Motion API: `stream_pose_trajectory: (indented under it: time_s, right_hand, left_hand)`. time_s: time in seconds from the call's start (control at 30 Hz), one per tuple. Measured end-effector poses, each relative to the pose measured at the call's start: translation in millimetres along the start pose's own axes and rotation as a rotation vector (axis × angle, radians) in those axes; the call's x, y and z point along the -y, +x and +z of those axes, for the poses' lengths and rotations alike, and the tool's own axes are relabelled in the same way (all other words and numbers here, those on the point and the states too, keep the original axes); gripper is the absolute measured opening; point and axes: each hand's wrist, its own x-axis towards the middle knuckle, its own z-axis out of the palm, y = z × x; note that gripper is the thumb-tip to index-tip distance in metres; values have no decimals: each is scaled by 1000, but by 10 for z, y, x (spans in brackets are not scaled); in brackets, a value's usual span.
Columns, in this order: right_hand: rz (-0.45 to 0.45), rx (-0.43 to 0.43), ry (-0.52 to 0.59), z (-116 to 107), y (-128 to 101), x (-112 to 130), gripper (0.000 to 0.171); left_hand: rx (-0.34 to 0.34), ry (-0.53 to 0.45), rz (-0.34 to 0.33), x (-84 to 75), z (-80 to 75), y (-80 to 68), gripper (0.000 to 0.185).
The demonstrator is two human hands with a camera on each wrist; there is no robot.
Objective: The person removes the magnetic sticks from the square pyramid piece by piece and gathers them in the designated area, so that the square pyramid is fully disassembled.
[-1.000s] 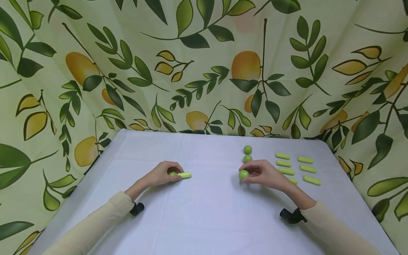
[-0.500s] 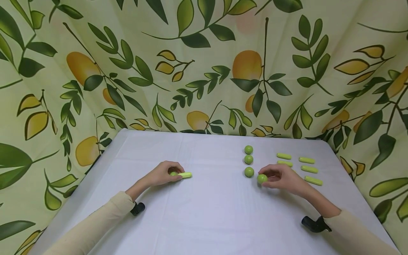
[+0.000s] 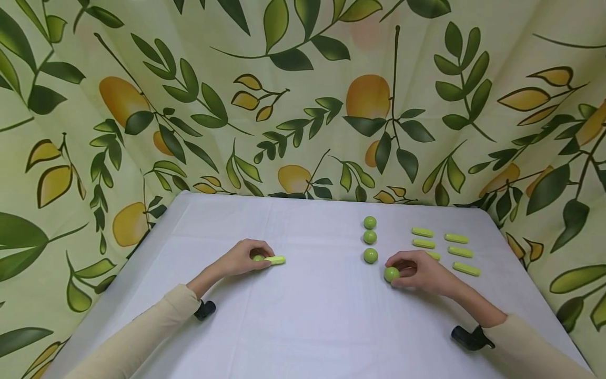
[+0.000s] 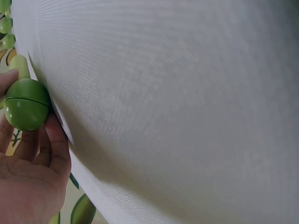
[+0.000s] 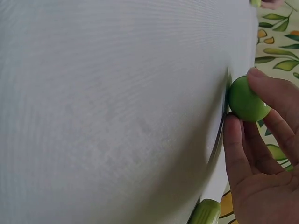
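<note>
My left hand rests on the white table at centre left, its fingers curled round a green ball joined to a pale yellow-green stick. My right hand lies at centre right and pinches another green ball against the cloth. Three more green balls stand in a column just left of and behind that hand.
Several yellow-green sticks lie in two columns at the back right, some hidden by my right hand. A leaf-and-lemon patterned curtain closes off the back and both sides. Black wrist mounts sit on both sleeves.
My right hand set one ball down as third in the column, then took another ball and drew it right and toward me. My left hand has stayed still.
</note>
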Motion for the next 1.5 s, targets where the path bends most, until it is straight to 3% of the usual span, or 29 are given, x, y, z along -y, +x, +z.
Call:
stream_pose_trajectory:
  time_s: [0.87,1.27,1.5]
  right_hand:
    - [-27,-21,-43,-110,13,107,43]
    - [-90,-75,-11,-107,274,231,42]
    - [-101,-79,70,-35,409,243,39]
  left_hand:
    - [5,-10,-10,-30,-10,22,12]
    - [-4,35,-29,-30,21,18,13]
    - [-1,39,-23,-31,-5,-28,23]
